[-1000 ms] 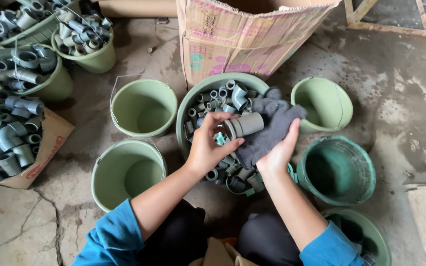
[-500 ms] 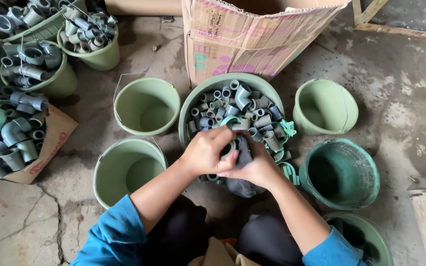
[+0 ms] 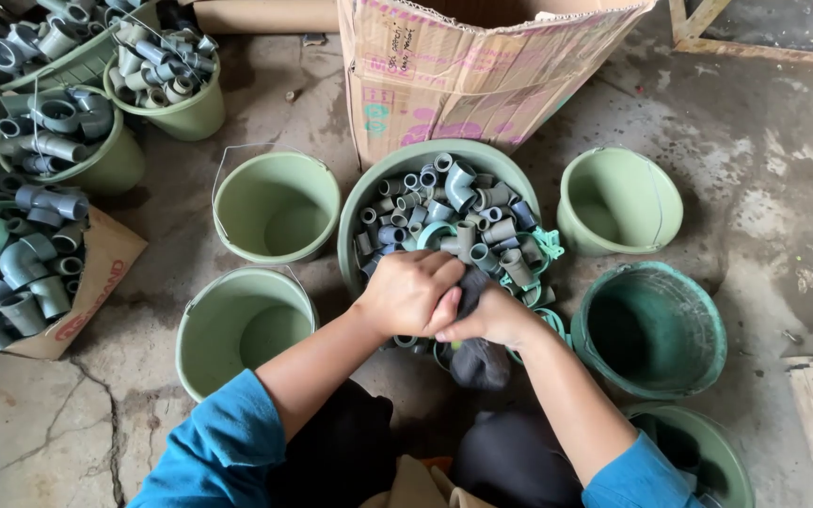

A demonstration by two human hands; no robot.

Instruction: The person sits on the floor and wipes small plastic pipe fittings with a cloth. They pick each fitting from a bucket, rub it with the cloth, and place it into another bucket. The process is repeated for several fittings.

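Head view: both hands meet over the near rim of the basin (image 3: 355,212) of grey fittings (image 3: 454,212). The left hand (image 3: 408,293) is curled into a fist; what it grips is hidden. The right hand (image 3: 493,315) clutches the dark cloth (image 3: 478,362), which hangs toward the lap. Green buckets (image 3: 275,202) stand around.
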